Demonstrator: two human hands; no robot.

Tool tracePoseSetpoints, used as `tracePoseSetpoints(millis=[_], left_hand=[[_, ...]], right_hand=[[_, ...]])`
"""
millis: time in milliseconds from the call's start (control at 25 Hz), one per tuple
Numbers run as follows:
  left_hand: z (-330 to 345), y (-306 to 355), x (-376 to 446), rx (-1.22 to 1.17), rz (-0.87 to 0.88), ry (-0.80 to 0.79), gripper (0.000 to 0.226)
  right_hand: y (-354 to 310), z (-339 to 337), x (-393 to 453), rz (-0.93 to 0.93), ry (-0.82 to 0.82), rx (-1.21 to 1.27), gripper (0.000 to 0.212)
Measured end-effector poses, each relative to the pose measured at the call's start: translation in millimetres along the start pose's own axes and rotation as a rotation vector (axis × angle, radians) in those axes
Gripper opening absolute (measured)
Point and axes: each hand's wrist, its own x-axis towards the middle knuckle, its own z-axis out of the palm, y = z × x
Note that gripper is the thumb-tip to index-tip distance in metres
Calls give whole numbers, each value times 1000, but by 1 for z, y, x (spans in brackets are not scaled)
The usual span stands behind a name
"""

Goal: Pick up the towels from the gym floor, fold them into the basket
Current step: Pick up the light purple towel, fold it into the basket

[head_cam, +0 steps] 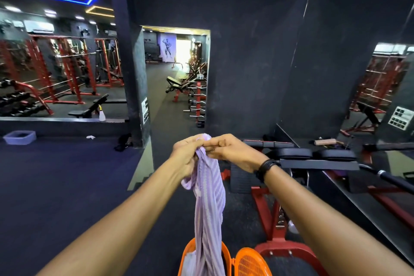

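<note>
A lilac striped towel (209, 204) hangs straight down from both of my hands, held out in front of me. My left hand (187, 155) grips its top edge in curled fingers. My right hand (233, 152) pinches the same top edge right beside it, a black band on the wrist. The towel's lower end drops into the orange mesh basket (249, 261) at the bottom of the view, where some pale cloth lies inside. A small white cloth (90, 137) lies on the dark floor far off to the left.
A red-framed machine with black pads (313, 154) stands close on the right, next to a mirrored wall. A lilac tub (20, 137) sits on the floor at the left, a dark bundle (123, 142) by the pillar. A doorway ahead opens onto benches and racks.
</note>
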Motion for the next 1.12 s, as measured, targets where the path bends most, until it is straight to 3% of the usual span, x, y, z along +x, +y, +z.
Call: tracePoseSetpoints(millis=[80,200,400,480,560,640,680,800,880,1000,1120], left_hand=[[-6,7,0,263,59,-68,18],[-11,23,5,601,216,-151,23],[0,44,4,734,326,-314,29],[0,52,4,758,353,-309,30],[-6,64,9,731,404,-248,31],[-17,79,15,656,446,-145,33],[-23,87,18,625,454,-94,33],[-48,101,27,581,457,-12,33],[-69,104,33,670,523,59,30],[-106,109,37,1129,730,64,9],[-116,111,32,1434,774,-72,14]], right_hand=[[3,-8,-6,30,55,198,35],[16,-24,-7,-88,259,55,19],[15,-9,-10,-131,-15,-17,26],[19,-12,-8,-49,-114,-243,34],[35,-23,-5,168,-222,-683,59],[51,-34,-6,389,-230,-1088,64],[55,-42,-8,447,-192,-1139,59],[48,-77,-17,427,-35,-958,36],[40,-102,-18,331,188,-842,41],[35,-123,-12,74,622,-458,51],[26,-127,-10,-87,802,-321,52]])
